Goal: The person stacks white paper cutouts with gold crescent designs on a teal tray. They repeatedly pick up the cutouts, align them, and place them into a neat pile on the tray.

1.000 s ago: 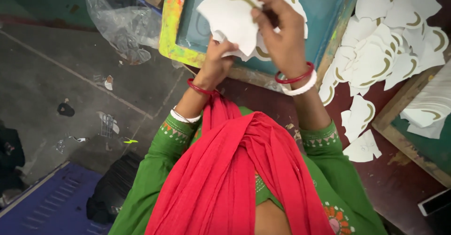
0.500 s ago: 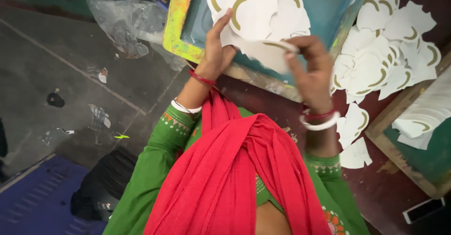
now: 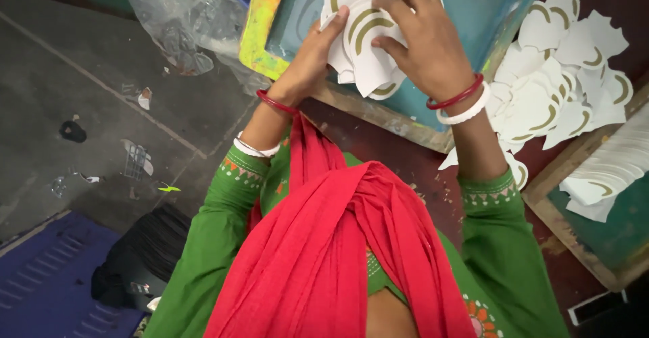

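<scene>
Nearest me hang a red scarf (image 3: 338,257) and green sleeves (image 3: 216,223), and beyond them both wrists wear red and white bangles (image 3: 460,105). The left hand (image 3: 312,57) props a small stack of white cut-out paper pieces (image 3: 368,54) with gold arcs from the side, while the right hand (image 3: 422,37) closes over them from above, fingers pinching the top sheet. They sit over a teal printing frame (image 3: 473,13) with a yellow edge; farther right more cut-outs lie in a loose heap (image 3: 561,81).

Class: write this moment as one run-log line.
left hand: holds white cutouts | right hand: on top cutout | under: teal frame | right: cutout pile | left: plastic sheet
</scene>
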